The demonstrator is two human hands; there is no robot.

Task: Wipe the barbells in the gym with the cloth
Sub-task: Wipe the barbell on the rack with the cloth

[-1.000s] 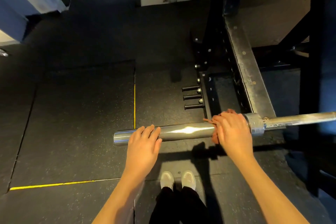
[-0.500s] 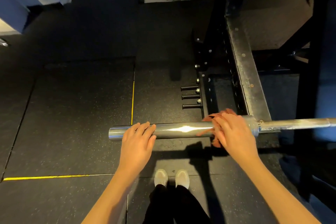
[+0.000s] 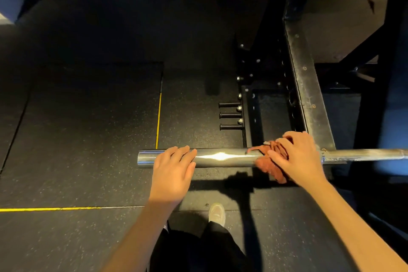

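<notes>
Right hand (image 3: 295, 159) clamps cloth (image 3: 270, 165) on barbell (image 3: 220, 158) sleeve; left hand (image 3: 172, 172) rests flat. Risk: sleeve spins, cloth slips.

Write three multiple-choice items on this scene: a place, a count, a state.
1. Where is the cloth? A on the floor; B on the barbell sleeve under the right hand; C on a shelf.
2. How many black pegs jut from the rack? A one; B five; C three.
3. The left hand: A rests on the sleeve; B holds the cloth; C hangs free.
Key: B, the cloth bunches against the sleeve; C, three pegs show; A, its fingers lie over the sleeve.
</notes>
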